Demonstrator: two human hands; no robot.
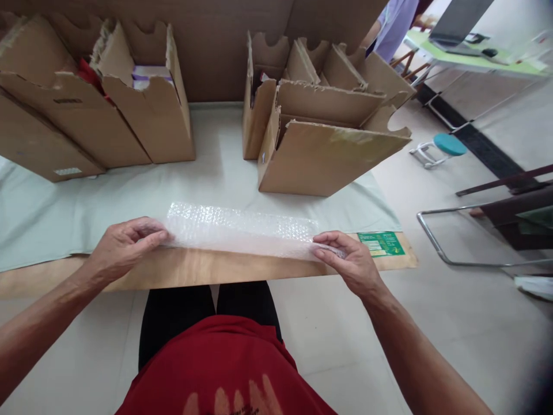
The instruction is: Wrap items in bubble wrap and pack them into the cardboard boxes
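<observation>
A long strip of clear bubble wrap (242,230) stretches between my two hands above the table's front edge. My left hand (129,242) pinches its left end, thumb on top. At the other end my right hand (345,256) grips the wrap between thumb and fingers. The strip looks folded lengthwise, its near part smoother and its far part showing shiny bubbles. Below and behind it lie a pale green cloth (216,178) and the bare wooden edge of the table (207,271).
Cardboard file boxes (151,124) stand at the back left, some with things inside. More open cardboard boxes (328,158) stand at the back right. A green label (382,244) lies at the table's right corner. Beyond are a teal stool (449,144) and a person's lavender sleeve (393,26).
</observation>
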